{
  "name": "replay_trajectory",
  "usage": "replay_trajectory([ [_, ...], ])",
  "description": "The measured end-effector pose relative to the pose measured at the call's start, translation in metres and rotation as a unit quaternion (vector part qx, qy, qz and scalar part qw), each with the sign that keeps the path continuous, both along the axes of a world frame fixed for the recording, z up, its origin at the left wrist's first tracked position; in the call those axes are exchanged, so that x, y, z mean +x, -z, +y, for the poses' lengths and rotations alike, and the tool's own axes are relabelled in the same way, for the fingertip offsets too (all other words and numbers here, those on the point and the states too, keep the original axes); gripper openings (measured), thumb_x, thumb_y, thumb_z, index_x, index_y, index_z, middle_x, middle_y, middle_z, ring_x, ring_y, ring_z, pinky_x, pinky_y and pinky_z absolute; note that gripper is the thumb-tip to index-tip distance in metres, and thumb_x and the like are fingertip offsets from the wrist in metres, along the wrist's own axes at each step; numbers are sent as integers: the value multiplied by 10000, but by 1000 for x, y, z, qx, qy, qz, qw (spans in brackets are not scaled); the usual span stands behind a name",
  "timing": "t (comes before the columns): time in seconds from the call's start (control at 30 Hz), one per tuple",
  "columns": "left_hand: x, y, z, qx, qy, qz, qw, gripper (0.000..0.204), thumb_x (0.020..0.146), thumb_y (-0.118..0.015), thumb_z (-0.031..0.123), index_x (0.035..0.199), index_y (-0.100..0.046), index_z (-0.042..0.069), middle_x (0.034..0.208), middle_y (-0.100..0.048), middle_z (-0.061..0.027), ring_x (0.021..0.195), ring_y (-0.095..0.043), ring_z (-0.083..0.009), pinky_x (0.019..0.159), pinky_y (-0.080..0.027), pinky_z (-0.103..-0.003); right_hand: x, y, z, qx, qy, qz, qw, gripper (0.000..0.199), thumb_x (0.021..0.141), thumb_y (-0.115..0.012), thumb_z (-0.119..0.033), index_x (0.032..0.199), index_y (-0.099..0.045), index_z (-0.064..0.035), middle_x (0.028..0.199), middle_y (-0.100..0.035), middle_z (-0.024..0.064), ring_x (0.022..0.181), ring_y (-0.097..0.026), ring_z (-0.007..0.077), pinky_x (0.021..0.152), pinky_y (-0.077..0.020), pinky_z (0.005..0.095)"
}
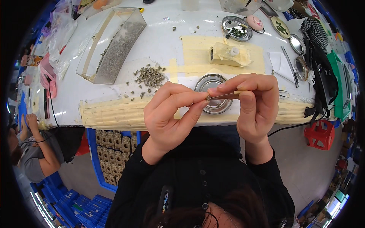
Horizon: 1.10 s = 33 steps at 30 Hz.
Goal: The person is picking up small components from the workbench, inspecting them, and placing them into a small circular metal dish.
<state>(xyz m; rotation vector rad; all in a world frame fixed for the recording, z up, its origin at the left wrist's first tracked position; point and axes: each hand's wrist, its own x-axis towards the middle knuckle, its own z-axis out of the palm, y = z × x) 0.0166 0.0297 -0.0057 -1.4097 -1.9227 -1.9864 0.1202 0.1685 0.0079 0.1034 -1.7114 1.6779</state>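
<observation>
A clear plastic box (102, 32) on the left of the white table (163, 45) holds a thick heap of small grey parts along its right side, and beside it a loose pile of similar pieces (149, 76) lies on the table, a few scattered toward the edge. Below the hands sits a round metal dish (213, 107), with a few small bits in it. Farther off to the right, another metal dish (228, 25) holds dark green pieces, and a pale round dish (276, 22) near it holds flat green ones. Down at the lower left, beside the person, a blue tray (94, 157) carries rows of grey-brown parts with round openings. The left hand (167, 114) is closed to a narrow pinch, thumb and forefinger gripping a small metal part (208, 98) just over the dish; too little of that part shows to tell which way it faces. The right hand (258, 104) pinches the pale handle of a thin tool (224, 95) between thumb and fingers, its other fingers curled. The tool's long axis runs nearly level from right to left, dipping slightly — its tip points left at the part, though whether the two touch I cannot tell.
</observation>
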Motion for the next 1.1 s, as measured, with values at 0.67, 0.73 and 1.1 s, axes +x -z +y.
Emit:
replay_trajectory([
  [0.67,-2,5,1,14,-25,28,999,228,701,-757,-70,912,-718,7,796,-629,-66,681,-576,-154,574,-433,-246,-22,3,59,449,359,-121,809,115,872,-636,-80,962,-612,-14,830,-615,103,762,-577,274,661,-461,341],
  [0.73,-1,5,0,17,-32,33,999,243,694,-762,-69,918,-719,14,798,-628,-62,686,-575,-158,576,-430,-250,-16,-3,48,428,366,-114,819,124,876,-632,-88,977,-626,-14,825,-617,102,761,-572,271,661,-459,332],
  [1.1,-1,-2,-1,-7,-36,130,991,278,649,-781,-68,900,-713,32,783,-618,-46,674,-577,-183,568,-428,-281,2,8,1,-168,-127,-191,959,100,906,-646,-84,910,-622,14,803,-601,-7,707,-515,37,623,-430,201],
])
